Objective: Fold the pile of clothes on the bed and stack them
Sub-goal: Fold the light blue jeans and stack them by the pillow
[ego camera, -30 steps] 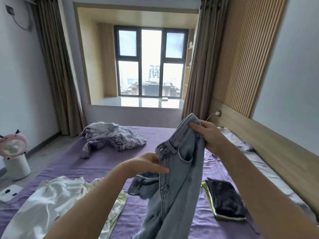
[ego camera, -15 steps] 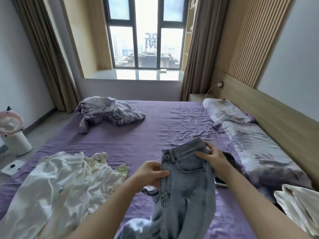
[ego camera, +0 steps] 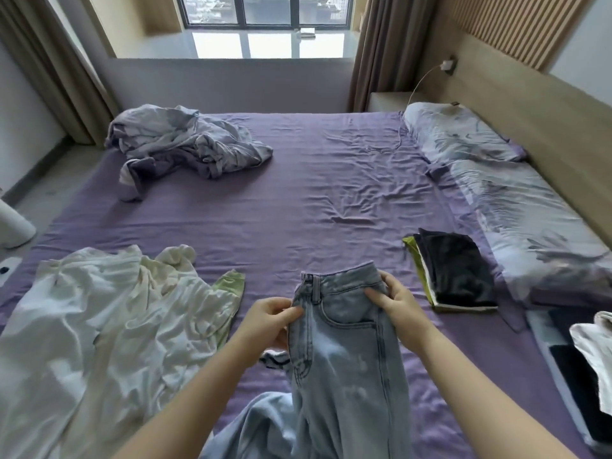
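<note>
At the near edge of the bed (ego camera: 298, 200), middle: jeans (ego camera: 344, 342) held up by the waistband, already doubled leg over leg. Left hand (ego camera: 270, 321) pinches the fly-side edge, fingers curled onto the denim; right hand (ego camera: 395, 308) grips the opposite side of the waist, thumb on top. Two-point hold at the waist likely keeps the seams lined up and lets the legs hang straight before laying it down for the next fold.

Folded stack (ego camera: 455, 271), dark item on top with green and white edges beneath, sits toward the right side beside the pillows (ego camera: 496, 180). Probable drop target, within right-arm reach. Unfolded white garments (ego camera: 99, 332) heaped at the near-left corner; crumpled lilac bedding (ego camera: 185, 144) at the far-left corner, unclear whether it counts as laundry.

Can't see: jean hems, cut off by the bottom of the frame; a bunched denim fold under the left forearm hides how the legs lie. Striped bit of fabric below the left hand is unidentifiable. More dark and white items at the right edge are cropped.
</note>
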{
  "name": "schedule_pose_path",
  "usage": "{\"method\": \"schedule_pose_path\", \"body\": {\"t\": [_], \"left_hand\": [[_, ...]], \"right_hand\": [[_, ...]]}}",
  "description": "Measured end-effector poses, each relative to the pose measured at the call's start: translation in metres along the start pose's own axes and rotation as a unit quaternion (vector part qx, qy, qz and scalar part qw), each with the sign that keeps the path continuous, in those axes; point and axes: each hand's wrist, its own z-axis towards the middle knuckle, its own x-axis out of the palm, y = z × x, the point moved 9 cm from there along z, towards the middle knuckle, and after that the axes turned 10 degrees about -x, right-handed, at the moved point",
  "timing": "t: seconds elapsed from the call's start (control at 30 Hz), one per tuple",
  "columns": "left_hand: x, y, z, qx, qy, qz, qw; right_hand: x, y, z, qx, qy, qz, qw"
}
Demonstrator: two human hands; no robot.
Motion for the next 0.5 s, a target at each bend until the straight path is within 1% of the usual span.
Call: {"method": "schedule_pose_path", "body": {"t": [0.07,0.17,0.23,0.27,0.33,0.37,0.43,0.5], "left_hand": [[0.001,-0.028,0.011,0.022,0.001,0.014,1.000],[0.032,-0.063,0.033,0.059,0.025,0.048,0.997],[0.064,-0.069,0.059,0.071,0.025,0.083,0.994],[0.080,-0.065,0.076,0.080,0.009,0.118,0.990],[0.113,-0.044,0.117,0.095,-0.039,0.239,0.966],[0.128,-0.026,0.134,0.087,-0.048,0.282,0.954],[0.157,0.019,0.164,0.062,-0.015,0.296,0.953],[0.170,0.066,0.183,0.023,0.002,0.311,0.950]], "right_hand": [[-0.005,0.007,0.015,-0.014,-0.011,0.019,1.000],[-0.036,0.017,0.032,-0.034,-0.053,0.026,0.998],[-0.068,0.016,0.041,-0.041,-0.084,0.000,0.996],[-0.087,0.010,0.046,-0.038,-0.101,-0.026,0.994],[-0.127,-0.017,0.052,-0.010,-0.132,-0.095,0.987],[-0.146,-0.035,0.053,0.015,-0.144,-0.136,0.980],[-0.177,-0.079,0.052,0.075,-0.151,-0.205,0.964],[-0.195,-0.120,0.046,0.126,-0.151,-0.243,0.950]]}}
